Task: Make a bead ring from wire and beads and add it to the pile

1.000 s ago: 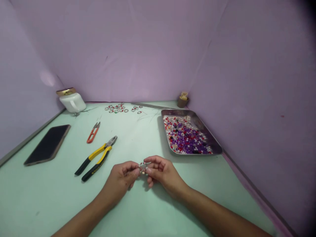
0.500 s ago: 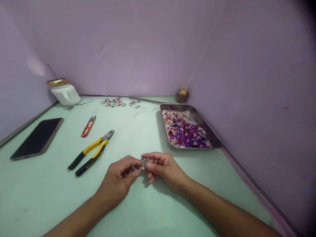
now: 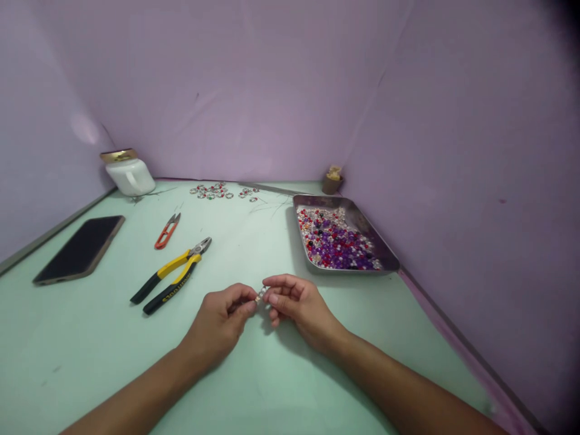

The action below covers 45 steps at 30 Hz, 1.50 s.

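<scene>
Between my two hands, just above the pale green table, is a small beaded ring (image 3: 260, 295) with clear and light beads. My left hand (image 3: 225, 317) pinches its left side between thumb and forefinger. My right hand (image 3: 298, 305) is at its right side, thumb and fingers curled in around it; the fingertips partly hide the beads. To the left of my hands lie pliers (image 3: 174, 273) with yellow and black handles, their jaws pointing away from me. A metal tray (image 3: 371, 235) of mixed purple, red, clear and black beads stands beyond my right hand.
Orange thread snips (image 3: 167, 231) and a dark phone (image 3: 81, 249) lie at the left. Several finished-looking beaded rings (image 3: 211, 191) sit at the back, near thin wire pieces (image 3: 272, 205). A white jar (image 3: 131, 176) and a small brown pot (image 3: 332, 183) stand by the walls.
My left fingers have closed more tightly on the beaded ring, which now shows narrower between the hands. The right hand keeps nearly the same pose. The whole view has shifted slightly.
</scene>
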Each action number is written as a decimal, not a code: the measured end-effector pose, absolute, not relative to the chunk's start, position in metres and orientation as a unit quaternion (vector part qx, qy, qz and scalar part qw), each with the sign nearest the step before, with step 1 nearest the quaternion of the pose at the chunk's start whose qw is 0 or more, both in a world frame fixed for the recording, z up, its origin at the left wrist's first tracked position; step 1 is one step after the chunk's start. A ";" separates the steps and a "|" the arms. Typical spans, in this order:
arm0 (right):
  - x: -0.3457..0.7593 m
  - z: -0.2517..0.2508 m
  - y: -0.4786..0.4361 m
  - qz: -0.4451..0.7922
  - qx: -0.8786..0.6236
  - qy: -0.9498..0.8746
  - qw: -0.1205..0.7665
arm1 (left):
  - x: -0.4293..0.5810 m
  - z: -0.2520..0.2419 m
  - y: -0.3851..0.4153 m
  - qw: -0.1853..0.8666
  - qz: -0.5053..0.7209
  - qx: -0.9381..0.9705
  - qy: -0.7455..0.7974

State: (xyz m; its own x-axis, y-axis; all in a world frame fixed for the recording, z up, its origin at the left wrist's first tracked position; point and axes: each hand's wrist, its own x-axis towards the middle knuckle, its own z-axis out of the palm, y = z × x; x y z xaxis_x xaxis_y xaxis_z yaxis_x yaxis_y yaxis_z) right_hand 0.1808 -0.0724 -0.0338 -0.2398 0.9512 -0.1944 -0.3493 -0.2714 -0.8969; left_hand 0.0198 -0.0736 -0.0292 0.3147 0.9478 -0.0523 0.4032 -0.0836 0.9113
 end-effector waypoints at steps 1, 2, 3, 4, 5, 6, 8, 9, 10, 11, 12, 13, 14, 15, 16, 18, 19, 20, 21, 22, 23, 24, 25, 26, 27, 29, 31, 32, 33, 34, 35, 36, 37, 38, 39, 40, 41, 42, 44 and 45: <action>0.180 -0.034 -0.073 0.674 -0.412 -0.382 0.480 | 0.020 -0.028 -0.074 0.467 0.303 0.661 0.503; 0.180 -0.035 -0.073 0.655 -0.427 -0.391 0.486 | 0.020 -0.027 -0.074 0.482 0.308 0.648 0.502; 0.180 -0.035 -0.073 0.635 -0.444 -0.404 0.486 | 0.020 -0.026 -0.074 0.496 0.313 0.638 0.498; 0.180 -0.036 -0.074 0.619 -0.458 -0.419 0.481 | 0.019 -0.025 -0.073 0.507 0.317 0.633 0.492; 0.180 -0.036 -0.074 0.610 -0.466 -0.434 0.471 | 0.019 -0.025 -0.073 0.514 0.319 0.632 0.484; 0.180 -0.036 -0.074 0.607 -0.468 -0.449 0.459 | 0.019 -0.024 -0.073 0.518 0.319 0.634 0.477; 0.180 -0.036 -0.075 0.611 -0.459 -0.469 0.442 | 0.018 -0.025 -0.072 0.520 0.311 0.646 0.465; 0.180 -0.036 -0.075 0.613 -0.453 -0.475 0.441 | 0.018 -0.025 -0.072 0.520 0.304 0.652 0.461; 0.180 -0.036 -0.076 0.611 -0.450 -0.479 0.441 | 0.018 -0.026 -0.072 0.518 0.298 0.657 0.459; 0.180 -0.037 -0.076 0.602 -0.451 -0.487 0.444 | 0.017 -0.026 -0.072 0.514 0.293 0.662 0.459; 0.180 -0.037 -0.076 0.584 -0.454 -0.501 0.449 | 0.017 -0.027 -0.072 0.508 0.290 0.667 0.461; 0.181 -0.037 -0.077 0.558 -0.457 -0.521 0.456 | 0.017 -0.027 -0.072 0.501 0.289 0.672 0.463; 0.182 -0.038 -0.077 0.526 -0.458 -0.547 0.463 | 0.016 -0.027 -0.072 0.493 0.290 0.676 0.465; 0.182 -0.038 -0.077 0.493 -0.456 -0.574 0.468 | 0.016 -0.027 -0.072 0.486 0.293 0.681 0.464; 0.183 -0.039 -0.078 0.464 -0.452 -0.599 0.471 | 0.016 -0.026 -0.072 0.479 0.298 0.687 0.459; 0.184 -0.041 -0.078 0.431 -0.440 -0.631 0.472 | 0.017 -0.025 -0.073 0.460 0.306 0.707 0.442; 0.184 -0.041 -0.078 0.425 -0.435 -0.639 0.471 | 0.017 -0.024 -0.073 0.447 0.308 0.720 0.432; 0.184 -0.042 -0.078 0.423 -0.432 -0.644 0.469 | 0.017 -0.024 -0.074 0.436 0.308 0.733 0.422; 0.184 -0.043 -0.079 0.425 -0.430 -0.645 0.468 | 0.018 -0.023 -0.074 0.426 0.308 0.743 0.415; 0.184 -0.043 -0.079 0.430 -0.427 -0.645 0.466 | 0.018 -0.023 -0.075 0.420 0.305 0.749 0.412; 0.183 -0.043 -0.079 0.440 -0.426 -0.640 0.465 | 0.019 -0.023 -0.075 0.417 0.303 0.750 0.415; 0.183 -0.042 -0.079 0.454 -0.426 -0.628 0.466 | 0.019 -0.023 -0.075 0.419 0.300 0.745 0.423; 0.182 -0.041 -0.080 0.470 -0.429 -0.611 0.471 | 0.019 -0.023 -0.075 0.425 0.299 0.734 0.436; 0.181 -0.040 -0.080 0.487 -0.437 -0.585 0.479 | 0.019 -0.024 -0.075 0.435 0.300 0.719 0.451; 0.180 -0.038 -0.080 0.503 -0.451 -0.554 0.486 | 0.019 -0.025 -0.075 0.445 0.302 0.701 0.468; 0.179 -0.035 -0.081 0.541 -0.480 -0.493 0.483 | 0.019 -0.026 -0.075 0.458 0.310 0.672 0.493; 0.177 -0.031 -0.083 0.581 -0.495 -0.460 0.454 | 0.019 -0.027 -0.075 0.450 0.315 0.671 0.498; 0.177 -0.029 -0.084 0.598 -0.495 -0.453 0.438 | 0.019 -0.027 -0.076 0.440 0.316 0.680 0.494; 0.176 -0.028 -0.084 0.610 -0.493 -0.452 0.426 | 0.019 -0.027 -0.076 0.430 0.317 0.690 0.488; 0.175 -0.026 -0.085 0.615 -0.491 -0.451 0.420 | 0.019 -0.027 -0.076 0.420 0.319 0.701 0.481; 0.175 -0.025 -0.085 0.616 -0.492 -0.451 0.418 | 0.019 -0.027 -0.076 0.410 0.322 0.710 0.474; 0.175 -0.025 -0.086 0.615 -0.495 -0.451 0.417 | 0.019 -0.027 -0.076 0.403 0.324 0.718 0.466; 0.175 -0.025 -0.086 0.612 -0.496 -0.452 0.417 | 0.020 -0.027 -0.076 0.396 0.326 0.727 0.457; 0.175 -0.026 -0.086 0.609 -0.497 -0.457 0.416 | 0.020 -0.027 -0.076 0.391 0.326 0.736 0.446; 0.175 -0.026 -0.086 0.606 -0.495 -0.464 0.416 | 0.020 -0.026 -0.076 0.386 0.325 0.745 0.436; 0.175 -0.028 -0.086 0.602 -0.493 -0.471 0.415 | 0.019 -0.026 -0.076 0.383 0.322 0.753 0.428; 0.174 -0.029 -0.087 0.600 -0.490 -0.478 0.414 | 0.019 -0.025 -0.076 0.381 0.318 0.759 0.422; 0.174 -0.030 -0.087 0.598 -0.488 -0.483 0.413 | 0.018 -0.025 -0.076 0.381 0.313 0.763 0.418; 0.174 -0.032 -0.088 0.597 -0.487 -0.488 0.411 | 0.018 -0.023 -0.076 0.384 0.302 0.767 0.416; 0.174 -0.032 -0.088 0.597 -0.486 -0.489 0.410 | 0.017 -0.023 -0.076 0.390 0.300 0.764 0.417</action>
State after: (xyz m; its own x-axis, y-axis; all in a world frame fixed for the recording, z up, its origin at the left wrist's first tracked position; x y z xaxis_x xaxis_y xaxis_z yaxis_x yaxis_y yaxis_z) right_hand 0.1742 -0.0883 -0.0320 -0.1907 0.9650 -0.1799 -0.0138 -0.1859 -0.9825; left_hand 0.0174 -0.0762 -0.0225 0.4725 0.8713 0.1325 0.4040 -0.3477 0.8461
